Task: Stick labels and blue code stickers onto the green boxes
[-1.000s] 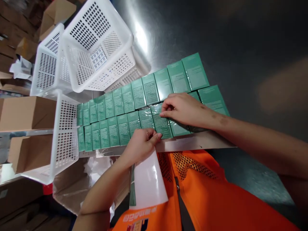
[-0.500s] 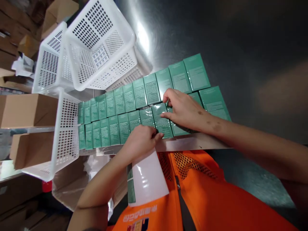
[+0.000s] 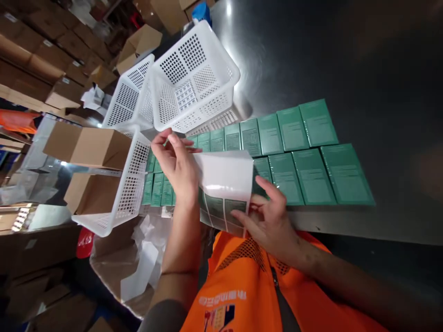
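Observation:
My right hand [image 3: 272, 216] grips the right edge of a sticker sheet [image 3: 224, 175], thumb in front, with some fingers hidden behind it. The sheet has a bare white upper part and dark green labels along its lower end. At the sheet's left edge is my left hand [image 3: 178, 168], raised with thumb and forefinger tips close together and the other fingers curled behind. Whatever is between those tips is too small to make out. Beyond the sheet, two rows of green boxes [image 3: 285, 177] lie on the metal table [image 3: 325, 221], partly hidden by my hands and the sheet.
White plastic baskets [image 3: 204, 110] stand behind the boxes, the nearest with a small printed sheet [image 3: 186, 96] inside. Another white basket [image 3: 131, 184] holds open brown cartons [image 3: 100, 147] at the left. Below the table edge, a lined carton [image 3: 114, 272] contains white paper scraps [image 3: 141, 272].
My left hand has risen off the boxes to the sheet's left edge. My right hand has left the boxes and taken hold of the sheet, which is now raised in front of the rows.

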Available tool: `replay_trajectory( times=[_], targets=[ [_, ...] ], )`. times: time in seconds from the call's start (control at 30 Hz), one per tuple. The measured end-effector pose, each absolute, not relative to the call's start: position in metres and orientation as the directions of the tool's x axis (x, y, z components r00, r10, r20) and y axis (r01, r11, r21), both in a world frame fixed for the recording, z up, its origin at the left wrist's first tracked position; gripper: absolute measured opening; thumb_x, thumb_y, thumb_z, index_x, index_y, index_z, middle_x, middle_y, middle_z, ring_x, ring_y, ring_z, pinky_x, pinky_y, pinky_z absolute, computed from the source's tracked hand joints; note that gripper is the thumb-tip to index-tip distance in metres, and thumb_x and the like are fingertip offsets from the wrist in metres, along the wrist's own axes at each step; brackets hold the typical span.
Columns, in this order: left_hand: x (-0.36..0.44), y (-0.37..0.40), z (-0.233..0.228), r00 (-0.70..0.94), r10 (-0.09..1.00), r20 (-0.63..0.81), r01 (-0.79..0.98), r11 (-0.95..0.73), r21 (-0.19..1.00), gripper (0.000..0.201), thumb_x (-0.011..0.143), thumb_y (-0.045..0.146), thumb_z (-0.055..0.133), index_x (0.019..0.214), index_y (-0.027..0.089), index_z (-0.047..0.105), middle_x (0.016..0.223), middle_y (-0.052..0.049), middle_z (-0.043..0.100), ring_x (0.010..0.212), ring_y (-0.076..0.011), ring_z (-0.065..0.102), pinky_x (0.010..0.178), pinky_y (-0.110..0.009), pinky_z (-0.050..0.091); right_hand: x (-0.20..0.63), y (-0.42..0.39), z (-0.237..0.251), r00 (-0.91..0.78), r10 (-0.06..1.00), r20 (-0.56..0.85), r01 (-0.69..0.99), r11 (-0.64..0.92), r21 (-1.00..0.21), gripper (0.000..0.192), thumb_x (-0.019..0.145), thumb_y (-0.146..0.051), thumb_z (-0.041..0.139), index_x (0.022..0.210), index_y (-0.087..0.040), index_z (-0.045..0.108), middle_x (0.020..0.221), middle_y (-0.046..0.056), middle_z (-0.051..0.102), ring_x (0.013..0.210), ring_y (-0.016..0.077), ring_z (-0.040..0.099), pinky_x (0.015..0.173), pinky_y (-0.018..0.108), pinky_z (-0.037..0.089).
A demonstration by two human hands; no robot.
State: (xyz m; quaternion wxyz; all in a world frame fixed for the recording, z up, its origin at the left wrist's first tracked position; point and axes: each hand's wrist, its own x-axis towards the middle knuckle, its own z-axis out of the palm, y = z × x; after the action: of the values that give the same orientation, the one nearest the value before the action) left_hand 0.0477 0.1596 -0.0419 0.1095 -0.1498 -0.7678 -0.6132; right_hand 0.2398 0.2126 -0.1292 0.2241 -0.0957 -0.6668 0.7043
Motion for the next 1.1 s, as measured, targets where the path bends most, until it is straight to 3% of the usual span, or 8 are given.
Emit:
replay_trajectory(
  times=[0.13,0.27,0.43,0.6,0.7,0.77,0.93,1.1],
  targets=[
    [0.046,0.133,-0.050,-0.979,0.130,0.160,0.165,0.031,0.986,0.043,0.094,0.051,0.058,0.124,0.023,0.044,0.113,-0.008,0.066,0.097,-0.0180,0.067,0.073,-0.029,0.051,0.232,0.231,-0.122,-0.815,0.523,0.249,-0.187,0.171,-0.968,0.057,0.093,-0.021,0.063,0.145,-0.033,0.043,0.093,0.001,0.070,0.079,0.0155,0.068,0.078,0.034,0.060],
    [0.056,0.088,-0.061,-0.816,0.533,-0.225,-0.180,0.136,0.974,0.077,0.071,0.058,0.083,0.131,0.023,0.050,0.105,-0.007,0.069,0.088,-0.0213,0.068,0.070,-0.029,0.054,0.233,0.250,-0.110,-0.768,0.589,0.250,-0.151,0.213,-0.965,0.062,0.094,-0.022,0.061,0.150,-0.034,0.038,0.085,-0.002,0.065,0.067,0.0120,0.062,0.064,0.027,0.057],
    [0.085,0.068,-0.061,-0.843,0.536,-0.043,0.029,0.125,0.992,0.105,0.073,0.030,0.087,0.154,0.040,0.022,0.103,-0.003,0.070,0.091,-0.0222,0.068,0.081,-0.036,0.056,0.229,0.254,-0.098,-0.794,0.546,0.268,-0.075,0.349,-0.934,0.037,0.091,-0.024,0.066,0.127,-0.031,0.066,0.081,0.000,0.065,0.070,0.0147,0.061,0.066,0.029,0.057],
    [0.081,0.068,-0.058,-0.822,0.556,0.124,0.336,0.296,0.894,0.080,0.078,0.035,0.082,0.148,0.037,0.041,0.121,-0.007,0.064,0.111,-0.0273,0.062,0.091,-0.042,0.052,0.230,0.255,-0.092,-0.767,0.593,0.246,-0.085,0.286,-0.955,0.022,0.087,-0.023,0.072,0.109,-0.028,0.075,0.085,0.001,0.065,0.072,0.0139,0.061,0.062,0.028,0.054],
    [0.072,0.074,-0.061,-0.727,0.568,0.385,0.617,0.297,0.729,0.071,0.068,0.035,0.089,0.131,0.033,0.056,0.157,-0.006,0.034,0.147,-0.0338,0.028,0.115,-0.050,0.033,0.232,0.256,-0.091,-0.699,0.663,0.267,-0.097,0.282,-0.955,0.013,0.084,-0.023,0.075,0.095,-0.028,0.078,0.093,0.003,0.061,0.083,0.0156,0.062,0.063,0.027,0.055],
    [0.071,0.081,-0.063,-0.667,0.599,0.444,0.646,0.167,0.745,0.061,0.069,0.031,0.089,0.121,0.031,0.057,0.157,-0.006,0.035,0.150,-0.0329,0.023,0.119,-0.051,0.026,0.234,0.257,-0.089,-0.686,0.682,0.253,-0.105,0.251,-0.962,0.009,0.083,-0.022,0.075,0.089,-0.028,0.078,0.095,0.003,0.062,0.087,0.0164,0.064,0.066,0.027,0.055],
    [0.074,0.095,-0.062,-0.730,0.601,0.325,0.390,-0.023,0.920,0.071,0.070,0.018,0.087,0.129,0.039,0.054,0.097,0.002,0.061,0.091,-0.0171,0.062,0.085,-0.032,0.052,0.239,0.263,-0.085,-0.735,0.669,0.106,-0.050,0.102,-0.994,0.008,0.083,-0.027,0.074,0.091,-0.026,0.076,0.081,0.001,0.070,0.071,0.0156,0.065,0.062,0.029,0.054],
    [0.070,0.096,-0.062,-0.696,0.654,0.297,0.421,0.035,0.907,0.012,0.080,0.031,0.080,0.080,0.023,0.071,0.083,-0.002,0.058,0.080,-0.0172,0.056,0.072,-0.029,0.048,0.243,0.269,-0.085,-0.695,0.718,0.036,0.044,0.093,-0.995,0.014,0.076,-0.032,0.081,0.085,-0.024,0.073,0.067,-0.003,0.064,0.058,0.0126,0.060,0.053,0.025,0.047]
  ],
)
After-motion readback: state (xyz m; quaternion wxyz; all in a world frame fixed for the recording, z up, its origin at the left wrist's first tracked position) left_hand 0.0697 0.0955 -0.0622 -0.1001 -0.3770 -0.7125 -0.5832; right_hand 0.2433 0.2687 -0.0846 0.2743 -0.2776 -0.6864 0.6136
